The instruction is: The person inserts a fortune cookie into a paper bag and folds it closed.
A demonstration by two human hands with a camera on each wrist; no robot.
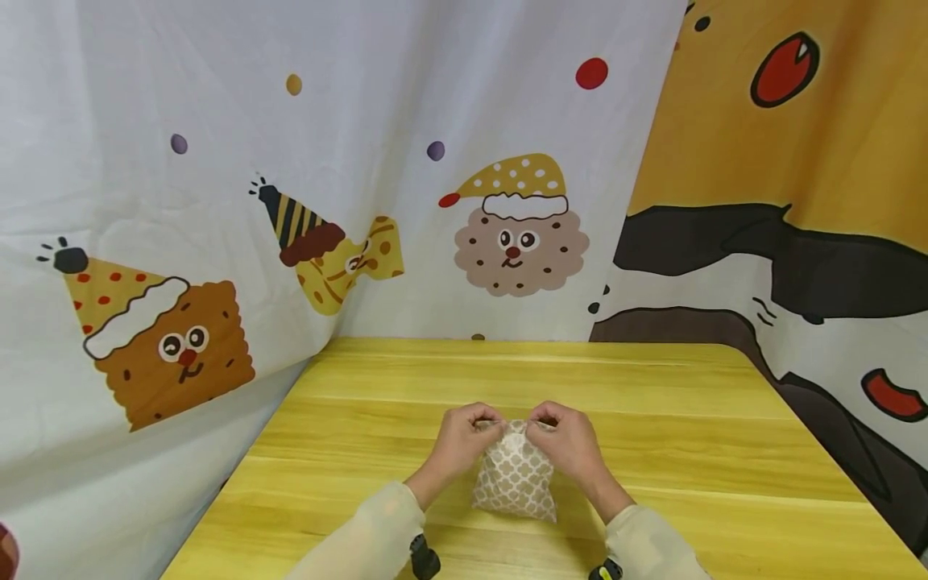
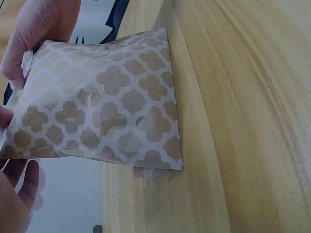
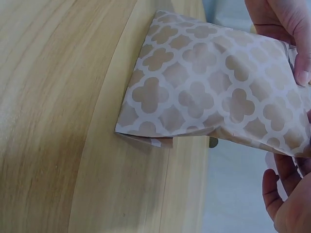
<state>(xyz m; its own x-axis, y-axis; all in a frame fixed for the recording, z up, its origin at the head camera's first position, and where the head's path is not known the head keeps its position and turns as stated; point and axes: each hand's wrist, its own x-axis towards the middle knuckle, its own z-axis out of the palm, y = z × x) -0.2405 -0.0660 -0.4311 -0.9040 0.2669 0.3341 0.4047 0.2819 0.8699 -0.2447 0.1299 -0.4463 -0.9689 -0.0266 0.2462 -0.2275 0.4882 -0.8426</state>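
A small paper bag (image 1: pixel 516 477) with a tan and white quatrefoil pattern stands on the wooden table, its top edge raised between both hands. My left hand (image 1: pixel 466 437) pinches the bag's upper left corner between thumb and fingers. At the upper right corner, my right hand (image 1: pixel 571 441) pinches it the same way. The bag looks puffed out in the left wrist view, where its patterned side (image 2: pixel 107 102) faces the camera. A folded flap (image 3: pixel 160 141) shows under its bottom edge in the right wrist view. Whatever is inside stays hidden.
The wooden table (image 1: pixel 348 451) spreads out around the bag. Behind it and along the left hangs a white curtain (image 1: pixel 406 72) with cartoon biscuits. A yellow, black and white printed cloth (image 1: pixel 725 169) hangs at the right. Dark wrist straps (image 1: pixel 424 556) show below the sleeves.
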